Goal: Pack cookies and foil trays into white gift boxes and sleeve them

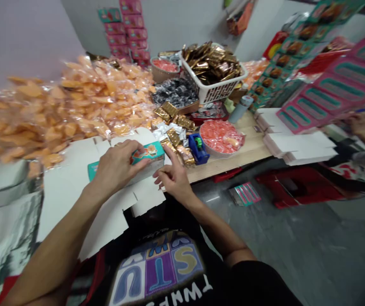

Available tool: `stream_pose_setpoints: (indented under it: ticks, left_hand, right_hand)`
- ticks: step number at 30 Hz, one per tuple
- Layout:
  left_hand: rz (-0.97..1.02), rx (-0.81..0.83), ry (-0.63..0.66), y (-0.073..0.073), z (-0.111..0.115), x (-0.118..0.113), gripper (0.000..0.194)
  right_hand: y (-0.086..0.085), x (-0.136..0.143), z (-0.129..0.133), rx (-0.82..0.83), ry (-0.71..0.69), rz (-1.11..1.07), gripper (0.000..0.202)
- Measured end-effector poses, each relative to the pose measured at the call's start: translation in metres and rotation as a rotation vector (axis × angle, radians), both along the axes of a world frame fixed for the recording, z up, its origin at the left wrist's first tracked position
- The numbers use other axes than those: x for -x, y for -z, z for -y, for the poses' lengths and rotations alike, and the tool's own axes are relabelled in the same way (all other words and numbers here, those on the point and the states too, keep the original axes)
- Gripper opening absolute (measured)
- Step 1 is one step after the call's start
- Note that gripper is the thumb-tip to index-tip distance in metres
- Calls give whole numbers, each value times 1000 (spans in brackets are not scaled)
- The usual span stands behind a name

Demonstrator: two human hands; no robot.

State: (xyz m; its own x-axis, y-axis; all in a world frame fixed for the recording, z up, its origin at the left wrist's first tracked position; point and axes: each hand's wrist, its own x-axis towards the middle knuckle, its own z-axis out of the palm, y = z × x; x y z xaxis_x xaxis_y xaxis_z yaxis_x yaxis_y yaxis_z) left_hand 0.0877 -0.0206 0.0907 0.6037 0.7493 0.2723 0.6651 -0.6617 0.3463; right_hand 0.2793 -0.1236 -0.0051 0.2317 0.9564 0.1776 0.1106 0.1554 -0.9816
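Note:
A small teal carton [153, 154] with a printed picture lies on flat white cardboard sheets [70, 182]. My left hand [118, 163] is closed over its top and sides, thumb on the near side, hiding its middle. At the carton's right end is my right hand [174, 178], its index finger stretched along that end and the other fingers loosely bent and apart. Nothing shows in the right hand. Just beyond it sit gold-wrapped packets [173, 138], silver-white packets [161, 131] and a blue tape dispenser [198, 149] with green tape.
Bagged orange pieces [106, 97] heap up at the back left. A white basket [216, 91] of gold packets stands behind a bowl of pink-red packets [222, 135]. Stacked cartons [310, 102] lean at the right, near another person's hand [364, 123]. A grey bottle [241, 108] stands behind the bowl.

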Motion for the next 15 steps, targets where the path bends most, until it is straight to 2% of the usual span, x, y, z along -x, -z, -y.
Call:
stream_pose_setpoints:
  ticks: [2,4,5,7,10,15]
  left_hand:
    - [8,-65,23,4,0,1,33]
    - [34,-123,52,8,1,2,36]
    - [42,-144,69,9,1,3,37]
    - [35,-190,105,12,2,3,39]
    - [-29,-310,148,16,6,4,37]
    - [-104,-447,163,18,16,7,34]
  right_hand:
    - [-3,-56,4,94,205,120,59]
    - [-3,-116,2,301,463,253,38]
    - [-2,-141,-2,452,514,283,27]
    - [3,-177,-12,584,518,284,7]
    - [13,-192,-22,641,451,222,15]
    - [25,-184,-12,552,428,112,17]
